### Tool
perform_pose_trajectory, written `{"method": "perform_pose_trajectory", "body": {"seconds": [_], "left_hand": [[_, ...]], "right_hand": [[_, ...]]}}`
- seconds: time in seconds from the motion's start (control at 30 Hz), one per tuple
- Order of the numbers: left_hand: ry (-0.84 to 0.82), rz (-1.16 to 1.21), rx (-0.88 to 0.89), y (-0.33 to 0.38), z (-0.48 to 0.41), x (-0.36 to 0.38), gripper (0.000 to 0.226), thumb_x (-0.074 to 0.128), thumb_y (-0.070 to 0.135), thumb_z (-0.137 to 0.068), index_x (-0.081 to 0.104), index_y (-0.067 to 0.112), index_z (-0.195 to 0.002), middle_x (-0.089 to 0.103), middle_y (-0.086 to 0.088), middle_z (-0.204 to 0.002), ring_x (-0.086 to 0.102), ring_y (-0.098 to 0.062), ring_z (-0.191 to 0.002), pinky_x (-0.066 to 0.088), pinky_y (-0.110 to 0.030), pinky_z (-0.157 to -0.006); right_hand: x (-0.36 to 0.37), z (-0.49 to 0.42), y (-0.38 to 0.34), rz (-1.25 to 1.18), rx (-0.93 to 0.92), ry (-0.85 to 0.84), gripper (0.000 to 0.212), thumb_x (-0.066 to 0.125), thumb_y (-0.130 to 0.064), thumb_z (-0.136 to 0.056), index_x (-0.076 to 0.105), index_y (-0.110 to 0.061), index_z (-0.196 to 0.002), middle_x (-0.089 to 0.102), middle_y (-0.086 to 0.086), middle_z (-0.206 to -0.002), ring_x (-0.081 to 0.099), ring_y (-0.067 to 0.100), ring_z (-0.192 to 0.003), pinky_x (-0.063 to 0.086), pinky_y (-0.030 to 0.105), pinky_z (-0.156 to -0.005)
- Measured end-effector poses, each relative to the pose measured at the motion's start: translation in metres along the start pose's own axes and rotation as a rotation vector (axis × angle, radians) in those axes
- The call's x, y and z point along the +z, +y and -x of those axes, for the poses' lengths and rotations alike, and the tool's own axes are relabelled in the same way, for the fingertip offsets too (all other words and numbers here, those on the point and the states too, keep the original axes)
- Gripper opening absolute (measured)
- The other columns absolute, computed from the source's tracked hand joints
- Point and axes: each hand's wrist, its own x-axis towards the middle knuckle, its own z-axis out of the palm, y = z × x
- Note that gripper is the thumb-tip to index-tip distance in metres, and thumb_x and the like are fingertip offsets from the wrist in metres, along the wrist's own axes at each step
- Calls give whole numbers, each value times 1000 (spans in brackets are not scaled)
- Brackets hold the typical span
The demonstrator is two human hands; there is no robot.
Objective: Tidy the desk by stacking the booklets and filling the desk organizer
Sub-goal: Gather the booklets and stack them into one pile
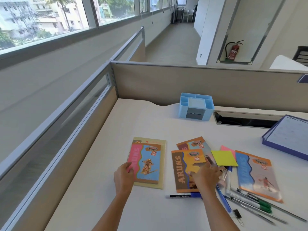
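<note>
Now the left hand (124, 177) pinches the lower left corner of the pink booklet (145, 161), with the thumb on the cover. This booklet lies on a beige booklet (163, 162), so a stack is begun. The right hand (205, 177) lies on the orange booklet (180, 172); its fingers (212, 169) reach toward the right edge, but I cannot tell if they grip it or only press it. The coming move, I judge, turns on this: the stack lies at 9 o'clock from the orange booklet, near but apart, and both have the long axis from about 6 to 12 o'clock. So the right hand, the nearer one, needs to carry it sideways with almost no turn. A third booklet (190, 144) waits at 12 o'clock of it and a fourth booklet (258, 175) at 3 o'clock, with a yellow note (224, 158) between and pens (250, 202) at 4 o'clock. The organizer (195, 106) stands well apart at 12 o'clock, by the partition (183, 80). The worktop (141, 122) is pale and smooth; windows (50, 22) run along the left of the room.
</note>
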Motion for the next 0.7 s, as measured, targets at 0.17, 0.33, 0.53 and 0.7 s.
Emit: {"method": "perform_pose_trajectory", "body": {"seconds": [0.17, 0.33, 0.53, 0.7], "left_hand": [[-33, 18, 20, -5, 20, -2, 30, 57, 5, -84, 70, 11, -110, 72, -8, -105, 66, -22, -99, 51, -33, -88], [-90, 60, 17, -8, 26, -5, 24, 61, 9, -84, 73, 14, -105, 74, -7, -94, 67, -20, -91, 50, -27, -80], [-227, 106, -14, -2, 10, -3, 17, 68, 17, -84, 75, 19, -99, 73, -3, -89, 65, -20, -86, 52, -31, -76], [-311, 183, -36, 7, -5, -8, 18, 69, 18, -82, 75, 20, -99, 74, -3, -92, 66, -21, -88, 54, -33, -81]], "right_hand": [[-10, 2, 11, -112, 59, -48, 83, 80, -41, -71, 41, -11, -137, 19, 23, -152, 32, 39, -134, 40, 48, -100], [-7, -4, 22, -419, 69, 49, 41, 66, -7, -80, 64, -15, -120, 58, 18, -125, 58, 36, -102, 53, 42, -79], [-38, 9, 18, -906, 150, 132, 20, 68, -7, -82, 74, -7, -102, 71, 11, -111, 63, 29, -94, 49, 32, -80], [-35, 28, 3, -1183, 193, 150, 22, 72, -3, -79, 73, -7, -100, 69, 8, -111, 59, 19, -90, 47, 31, -84]]}}
